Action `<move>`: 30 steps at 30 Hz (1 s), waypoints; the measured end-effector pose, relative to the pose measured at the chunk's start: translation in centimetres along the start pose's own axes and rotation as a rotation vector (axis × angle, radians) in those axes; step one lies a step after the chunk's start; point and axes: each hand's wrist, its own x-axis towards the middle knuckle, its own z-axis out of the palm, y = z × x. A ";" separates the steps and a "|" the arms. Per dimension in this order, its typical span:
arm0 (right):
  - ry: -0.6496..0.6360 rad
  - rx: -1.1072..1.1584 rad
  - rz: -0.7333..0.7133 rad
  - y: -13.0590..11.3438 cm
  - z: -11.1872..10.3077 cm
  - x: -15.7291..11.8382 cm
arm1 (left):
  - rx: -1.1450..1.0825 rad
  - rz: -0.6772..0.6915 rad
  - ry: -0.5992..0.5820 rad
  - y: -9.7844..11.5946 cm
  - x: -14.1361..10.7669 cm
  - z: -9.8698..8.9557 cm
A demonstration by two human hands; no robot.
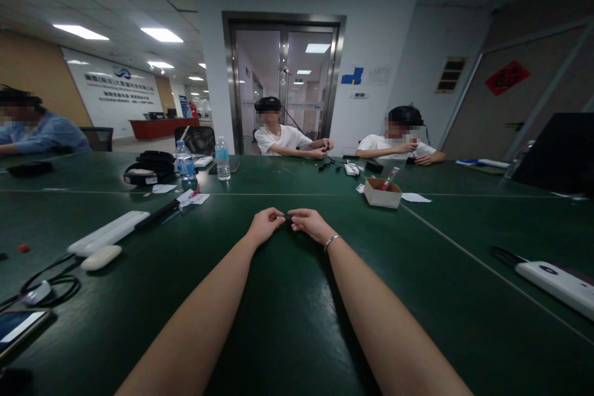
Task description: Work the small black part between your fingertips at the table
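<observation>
Both my hands meet above the green table (288, 297), near the middle of the view. Between the fingertips is a small dark object (288, 217), too small to identify. My left hand (266, 224) pinches its left end with thumb and fingers. From the other side, my right hand (310, 223) holds it with closed fingers; a silver bracelet (330, 241) is on that wrist.
A small open box (382, 193) stands beyond my right hand. Two bottles (223, 159) and a black case (149, 168) are at the back left. A white power strip (109, 233), cables and a phone (23, 329) lie left. Three people sit around the table.
</observation>
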 end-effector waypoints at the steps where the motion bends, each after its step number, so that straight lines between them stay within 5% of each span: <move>1: 0.000 0.003 0.005 0.0 0.0 0.0 | 0.002 0.009 0.001 0.0 0.0 0.0; 16: 0.051 -0.048 0.013 -0.2 0.7 0.1 | -0.148 0.085 0.018 -0.5 0.6 0.0; 22: 0.050 -0.039 0.004 -0.1 0.7 0.2 | -0.149 -0.093 0.047 -0.6 0.7 0.4; 27: 0.044 -0.029 0.008 -0.1 0.7 0.2 | -0.100 -0.011 0.050 -0.6 0.8 0.4; 30: 0.052 -0.010 0.005 -0.2 0.8 0.1 | -0.119 -0.105 0.041 -0.3 0.8 0.3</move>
